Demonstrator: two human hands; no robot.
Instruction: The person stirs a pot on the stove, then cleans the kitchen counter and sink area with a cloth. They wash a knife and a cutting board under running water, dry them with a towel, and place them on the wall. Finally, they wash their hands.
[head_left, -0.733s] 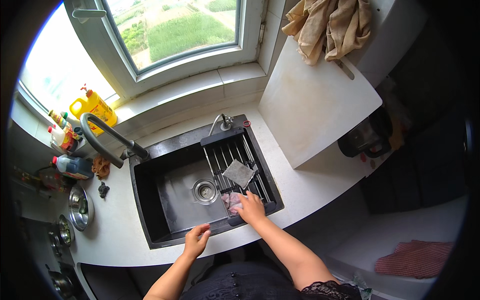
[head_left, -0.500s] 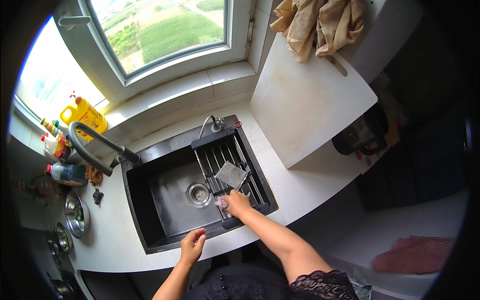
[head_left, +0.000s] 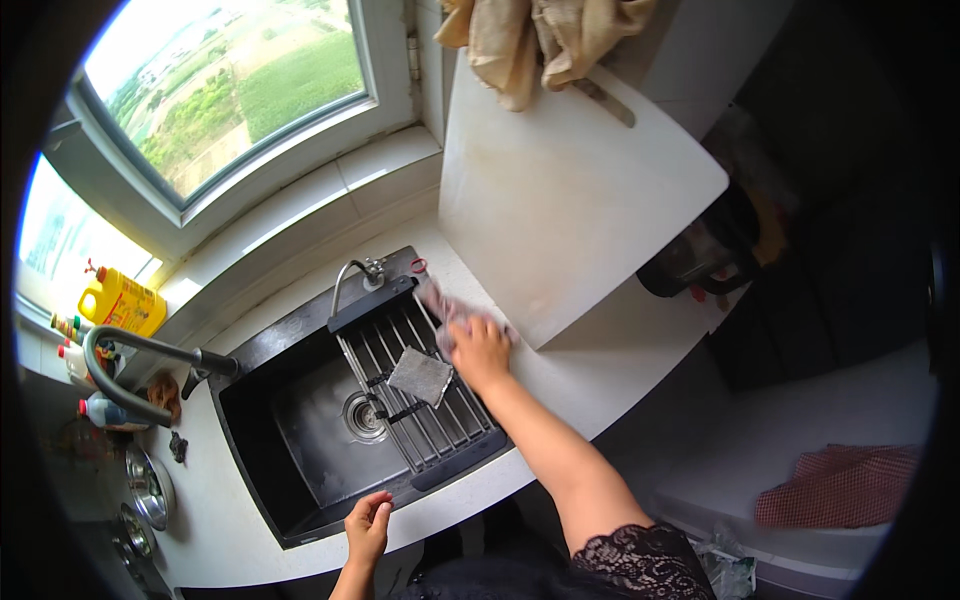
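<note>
My right hand [head_left: 480,352] presses on a pinkish-grey cloth [head_left: 452,310], which is blurred by motion. It lies over the sink's right rim and the white counter beside it. Just left of that hand, a grey square scouring pad [head_left: 421,376] rests on the metal roll-out rack [head_left: 440,435], which spans the right side of the black sink [head_left: 240,440]. My left hand [head_left: 368,525] hovers by the sink's front edge, its fingers loosely bent and thumb apart, holding nothing.
A white cutting board [head_left: 580,200] leans on the right, below hanging tan cloths [head_left: 510,50]. At left, a grey faucet [head_left: 150,345] arches near a yellow jug [head_left: 122,303], other bottles and metal bowls [head_left: 150,488]. A small red ring [head_left: 418,265] lies behind the rack.
My right hand has moved with the cloth from the rack's front end to the counter right of the sink. The view has shifted to the right. My left hand stays near the front edge.
</note>
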